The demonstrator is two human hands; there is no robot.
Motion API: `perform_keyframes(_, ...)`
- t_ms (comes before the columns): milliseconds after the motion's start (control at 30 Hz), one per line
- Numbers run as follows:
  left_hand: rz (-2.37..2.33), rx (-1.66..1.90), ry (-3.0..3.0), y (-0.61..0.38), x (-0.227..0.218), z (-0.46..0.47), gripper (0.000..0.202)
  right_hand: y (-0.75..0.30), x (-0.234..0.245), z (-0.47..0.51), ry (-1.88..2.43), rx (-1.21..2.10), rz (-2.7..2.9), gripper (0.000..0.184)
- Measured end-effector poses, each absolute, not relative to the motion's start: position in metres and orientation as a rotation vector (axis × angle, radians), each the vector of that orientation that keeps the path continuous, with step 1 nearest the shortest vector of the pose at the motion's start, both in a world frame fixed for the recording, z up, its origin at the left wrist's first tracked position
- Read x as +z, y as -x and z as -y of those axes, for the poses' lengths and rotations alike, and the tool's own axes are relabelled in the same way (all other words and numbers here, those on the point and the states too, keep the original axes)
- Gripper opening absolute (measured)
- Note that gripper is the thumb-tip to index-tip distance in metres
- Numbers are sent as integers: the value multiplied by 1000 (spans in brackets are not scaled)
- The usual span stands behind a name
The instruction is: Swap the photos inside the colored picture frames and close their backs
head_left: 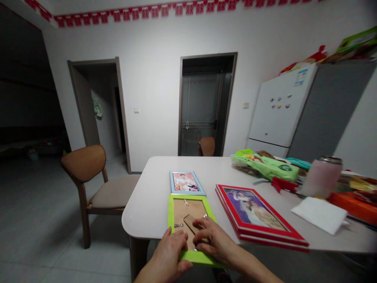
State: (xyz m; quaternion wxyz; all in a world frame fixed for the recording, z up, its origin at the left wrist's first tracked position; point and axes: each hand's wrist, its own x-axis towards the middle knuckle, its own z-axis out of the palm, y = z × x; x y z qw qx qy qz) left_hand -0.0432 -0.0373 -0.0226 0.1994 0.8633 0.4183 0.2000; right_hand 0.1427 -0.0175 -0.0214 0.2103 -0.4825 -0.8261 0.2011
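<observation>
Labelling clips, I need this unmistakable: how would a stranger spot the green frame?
At the near edge of the white table, the left hand and right hand rest on the green frame. It lies brown back up, whereas the light blue frame beyond it and the top red frame to its right show pictures.

Your head camera looks forward and slightly down, close over the green picture frame (180, 210), facing the white wall (153, 98).

And here's a lime frame (203, 258), tan backing (180, 210) (plain, that), pale-blue frame (188, 193), red frames (228, 205), pink bottle (322, 179)!
</observation>
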Motion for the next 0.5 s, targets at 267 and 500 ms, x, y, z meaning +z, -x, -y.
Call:
perform_keyframes(267, -1160, 575, -2388, 44, -27, 37, 31, -135, -31, 8, 1337, 413, 2197, 16)
perform_keyframes(500, -1160, 543, -2377, 44, -25, 36, 29, -106, -29, -24, 1360, 414, 2167, 17)
